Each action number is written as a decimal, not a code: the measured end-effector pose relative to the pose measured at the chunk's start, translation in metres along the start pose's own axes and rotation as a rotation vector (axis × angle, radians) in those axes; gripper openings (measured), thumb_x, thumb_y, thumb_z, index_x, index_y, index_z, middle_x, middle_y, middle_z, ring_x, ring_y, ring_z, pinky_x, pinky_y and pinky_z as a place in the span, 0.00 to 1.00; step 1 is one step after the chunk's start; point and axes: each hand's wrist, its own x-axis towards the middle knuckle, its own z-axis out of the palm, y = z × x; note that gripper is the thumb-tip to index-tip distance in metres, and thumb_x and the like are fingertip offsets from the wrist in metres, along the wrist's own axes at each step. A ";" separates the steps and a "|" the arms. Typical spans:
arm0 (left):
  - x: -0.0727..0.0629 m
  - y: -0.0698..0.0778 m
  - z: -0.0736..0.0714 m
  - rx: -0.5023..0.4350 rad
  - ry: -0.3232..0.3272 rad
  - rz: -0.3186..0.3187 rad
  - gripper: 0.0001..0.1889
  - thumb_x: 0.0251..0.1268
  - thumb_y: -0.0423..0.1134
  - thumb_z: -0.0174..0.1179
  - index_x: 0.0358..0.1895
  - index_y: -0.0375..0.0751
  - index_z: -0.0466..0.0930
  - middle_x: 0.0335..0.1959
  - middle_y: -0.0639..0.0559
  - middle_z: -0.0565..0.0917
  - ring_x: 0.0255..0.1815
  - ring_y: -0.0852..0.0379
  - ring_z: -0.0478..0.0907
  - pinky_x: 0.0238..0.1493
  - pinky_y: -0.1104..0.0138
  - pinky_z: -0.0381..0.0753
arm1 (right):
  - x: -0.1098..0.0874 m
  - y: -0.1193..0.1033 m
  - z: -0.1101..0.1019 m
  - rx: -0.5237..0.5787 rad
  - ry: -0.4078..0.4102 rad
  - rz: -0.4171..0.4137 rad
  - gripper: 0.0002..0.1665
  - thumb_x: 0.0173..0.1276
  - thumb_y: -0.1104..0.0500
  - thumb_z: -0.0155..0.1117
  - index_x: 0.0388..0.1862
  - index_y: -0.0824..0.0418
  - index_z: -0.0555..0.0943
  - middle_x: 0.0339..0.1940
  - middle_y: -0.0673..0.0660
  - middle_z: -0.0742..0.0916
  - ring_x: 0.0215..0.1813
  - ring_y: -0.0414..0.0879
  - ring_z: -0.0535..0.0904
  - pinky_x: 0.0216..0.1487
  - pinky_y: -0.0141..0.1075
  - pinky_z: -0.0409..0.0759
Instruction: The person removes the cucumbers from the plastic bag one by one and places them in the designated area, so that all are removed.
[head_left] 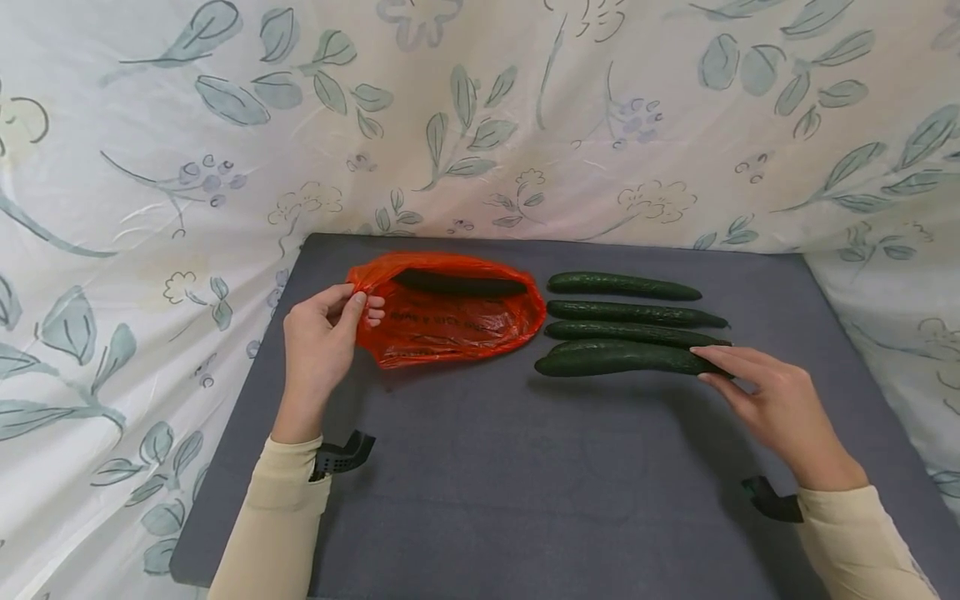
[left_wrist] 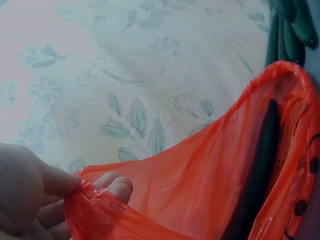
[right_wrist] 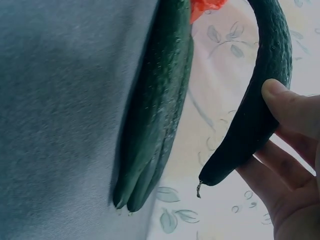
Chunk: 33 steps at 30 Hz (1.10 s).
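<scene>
My left hand (head_left: 321, 333) pinches the rim of a red plastic bag (head_left: 465, 337) between thumb and fingers, and the bag's mouth gapes toward me. Inside lies one dark green cucumber (head_left: 461, 285), also visible in the left wrist view (left_wrist: 260, 155). At the right, my right hand (head_left: 780, 400) grips another cucumber (head_left: 622, 360) by its right end, thumb on one side and fingers on the other. That cucumber is lifted above the table, its shadow below. In the right wrist view the held cucumber (right_wrist: 262, 95) looks curved, with a short dry stem.
Several more cucumbers (head_left: 633, 313) lie roughly parallel on the grey table (head_left: 525, 467), right of the bag; the held one partly covers the nearest. Floral fabric (head_left: 480, 125) hangs behind the table and along its sides.
</scene>
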 end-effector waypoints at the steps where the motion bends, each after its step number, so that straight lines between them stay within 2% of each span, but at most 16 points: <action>1: 0.000 0.000 0.000 -0.002 -0.001 0.002 0.12 0.83 0.35 0.63 0.55 0.30 0.90 0.41 0.45 0.93 0.35 0.61 0.90 0.44 0.75 0.87 | -0.001 0.001 0.000 -0.001 -0.008 0.004 0.42 0.84 0.27 0.47 0.60 0.58 0.92 0.52 0.57 0.93 0.41 0.51 0.90 0.32 0.35 0.85; 8: 0.000 0.001 0.000 0.046 0.009 0.008 0.13 0.84 0.37 0.62 0.57 0.29 0.89 0.42 0.46 0.93 0.36 0.58 0.91 0.45 0.77 0.85 | -0.011 0.010 0.001 0.008 -0.049 0.025 0.38 0.81 0.29 0.50 0.62 0.56 0.91 0.51 0.57 0.93 0.37 0.53 0.91 0.28 0.32 0.84; 9: 0.000 0.001 0.000 0.046 0.010 0.007 0.13 0.83 0.36 0.63 0.57 0.29 0.89 0.42 0.46 0.93 0.36 0.58 0.91 0.45 0.77 0.85 | -0.011 0.011 0.001 0.013 -0.057 0.029 0.34 0.80 0.32 0.55 0.62 0.55 0.91 0.52 0.57 0.93 0.38 0.54 0.91 0.29 0.32 0.84; 11: 0.000 0.002 0.000 0.033 0.007 0.004 0.13 0.83 0.36 0.63 0.56 0.30 0.89 0.41 0.46 0.93 0.36 0.58 0.91 0.44 0.76 0.86 | -0.013 0.013 0.002 0.017 -0.074 0.037 0.23 0.77 0.45 0.69 0.63 0.55 0.90 0.53 0.57 0.93 0.38 0.54 0.91 0.28 0.31 0.83; 12: 0.000 0.002 0.000 0.027 0.005 0.004 0.13 0.83 0.36 0.63 0.57 0.29 0.89 0.42 0.46 0.93 0.36 0.58 0.91 0.45 0.76 0.86 | -0.014 0.014 0.003 0.017 -0.084 0.041 0.22 0.73 0.52 0.76 0.63 0.56 0.90 0.53 0.57 0.92 0.39 0.55 0.91 0.28 0.31 0.84; 14: 0.000 0.002 0.000 0.004 0.000 0.000 0.13 0.83 0.36 0.63 0.56 0.30 0.89 0.41 0.45 0.93 0.36 0.59 0.91 0.44 0.74 0.87 | -0.015 0.015 0.004 0.014 -0.103 0.047 0.31 0.59 0.65 0.85 0.63 0.56 0.90 0.54 0.58 0.92 0.41 0.55 0.91 0.28 0.33 0.84; 16: 0.000 0.002 0.000 -0.012 -0.003 -0.004 0.12 0.83 0.36 0.63 0.55 0.31 0.90 0.41 0.46 0.93 0.35 0.60 0.90 0.43 0.72 0.89 | -0.016 0.015 0.007 0.002 -0.119 0.048 0.40 0.47 0.73 0.88 0.62 0.58 0.90 0.53 0.59 0.92 0.40 0.55 0.91 0.27 0.38 0.85; 19: 0.000 0.002 0.000 -0.017 -0.003 -0.012 0.12 0.84 0.38 0.62 0.53 0.32 0.91 0.40 0.47 0.93 0.34 0.60 0.90 0.42 0.70 0.89 | -0.019 0.016 0.009 -0.007 -0.132 0.051 0.38 0.48 0.73 0.88 0.62 0.59 0.90 0.52 0.60 0.92 0.39 0.55 0.91 0.27 0.45 0.86; 23: 0.000 0.002 0.000 0.014 -0.002 -0.015 0.13 0.84 0.37 0.62 0.57 0.30 0.89 0.41 0.46 0.93 0.36 0.59 0.91 0.46 0.73 0.87 | -0.023 0.018 0.013 -0.008 -0.136 0.061 0.37 0.49 0.71 0.88 0.62 0.60 0.90 0.52 0.61 0.92 0.37 0.55 0.91 0.28 0.49 0.87; 29: 0.000 0.003 0.000 0.050 0.004 -0.008 0.14 0.83 0.36 0.62 0.59 0.29 0.88 0.43 0.45 0.93 0.39 0.54 0.92 0.50 0.74 0.86 | -0.027 0.023 0.020 -0.013 -0.141 0.058 0.36 0.49 0.71 0.88 0.61 0.61 0.90 0.51 0.64 0.92 0.41 0.60 0.90 0.34 0.58 0.87; 33: 0.000 0.003 0.000 0.032 -0.001 -0.003 0.14 0.83 0.36 0.62 0.58 0.29 0.88 0.42 0.45 0.93 0.38 0.56 0.91 0.49 0.73 0.87 | -0.029 0.025 0.024 -0.019 -0.143 0.065 0.35 0.50 0.71 0.88 0.60 0.62 0.90 0.51 0.65 0.92 0.44 0.63 0.90 0.36 0.61 0.87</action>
